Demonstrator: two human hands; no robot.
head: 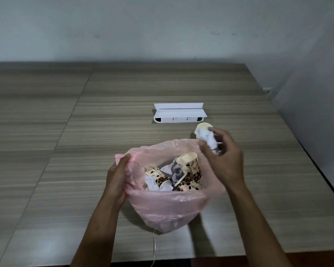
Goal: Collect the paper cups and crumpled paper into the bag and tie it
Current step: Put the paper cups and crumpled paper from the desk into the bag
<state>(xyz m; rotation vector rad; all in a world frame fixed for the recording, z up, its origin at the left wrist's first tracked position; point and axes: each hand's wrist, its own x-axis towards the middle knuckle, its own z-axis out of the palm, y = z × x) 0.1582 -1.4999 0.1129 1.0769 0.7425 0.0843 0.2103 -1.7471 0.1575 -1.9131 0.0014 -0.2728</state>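
The right hand (223,151) pinches a white crumpled paper ball (207,136) in its grip above the far rim of the thin pink plastic bag (168,207), which the left hand (118,174) grips open on the wood-grain desk (66,151). Best released over the centre, clear of the brown bean-print paper cups (189,168) inside; one pale cup (203,125) waits behind.

Both forearms bare to the frame edge, left hand (117,177) and right hand (225,157) ungloved

paper cup (190,167) | reads "Cafe" (partly legible) | no other text legible
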